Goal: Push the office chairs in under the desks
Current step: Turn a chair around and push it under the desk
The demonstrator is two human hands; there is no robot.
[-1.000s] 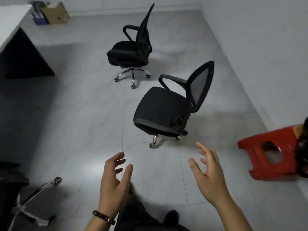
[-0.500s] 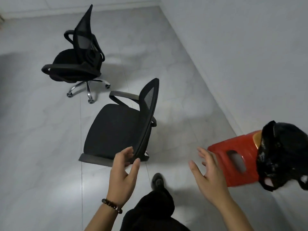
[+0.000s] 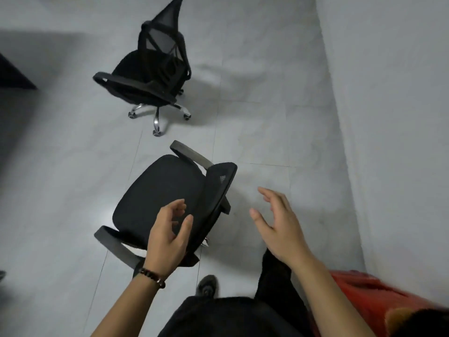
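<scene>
Closest to the camera, at the bottom of the view, both forearms reach fwd over dark trousers (image 3: 230, 317) and one shoe (image 3: 206, 285). The left hand (image 3: 167, 237), w/ a bead bracelet (image 3: 151, 276) on its wrist, has fingers loosely curled and thumb held apart; nothing sits in its grip. It overlaps the near end of the backrest of the near chair (image 3: 165, 190); can't tell if it touches. The right hand (image 3: 279, 227) is raised to the right of that backrest, apart from it, fingers spread and only slightly bent, holding nothing. A red stool (image 3: 364, 290) sits at bottom right, just beside the right forearm and next to the wall (image 3: 388, 117).

The near chair, black seat seen from above, is just ahead of the left hand, w/ one armrest on its far side and the other at near left. It stands on the grey tiled floor (image 3: 60, 190), out in the open. Beyond it the far chair (image 3: 150, 76), black mesh back twd the camera, chrome base w/ castors, also stands in the open. A dark worktop (image 3: 12, 74) edge shows at far left, well apart from both chairs.
</scene>
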